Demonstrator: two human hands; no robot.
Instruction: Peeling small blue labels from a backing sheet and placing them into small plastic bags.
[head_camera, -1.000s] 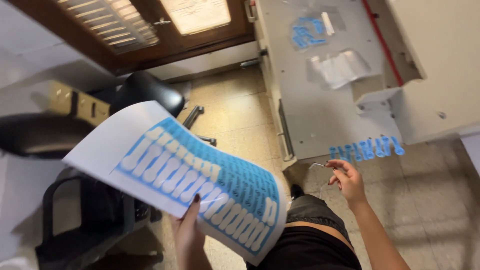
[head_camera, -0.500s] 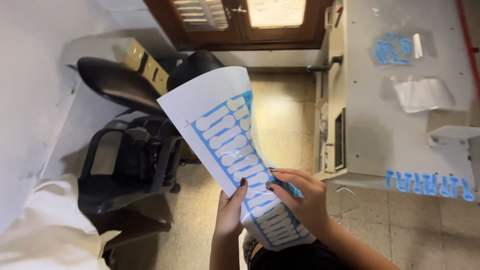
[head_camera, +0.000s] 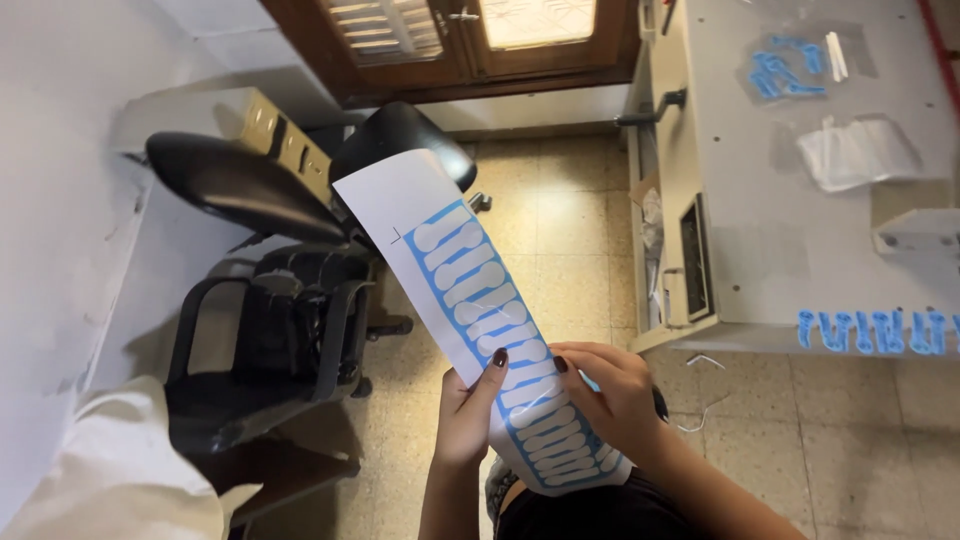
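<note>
I hold a long white sheet (head_camera: 455, 270) printed blue with rows of white bone-shaped cut-outs; it slants from upper left down to my lap. My left hand (head_camera: 468, 405) grips its left edge, thumb on top. My right hand (head_camera: 612, 395) presses on the sheet's lower part from the right, fingers curled over it. Both hands have dark nails.
A grey table (head_camera: 800, 270) stands to the right, with a row of blue bone-shaped pieces (head_camera: 880, 330) along its near edge, more blue pieces in a clear bag (head_camera: 785, 70) and a white bag (head_camera: 855, 150). Two black office chairs (head_camera: 270, 300) stand to the left on the tiled floor. A white sleeve (head_camera: 110, 470) shows at lower left.
My right hand came from beside the table onto the sheet. The sheet turned from broad and flat to a narrow slant held by both hands; the view swung left.
</note>
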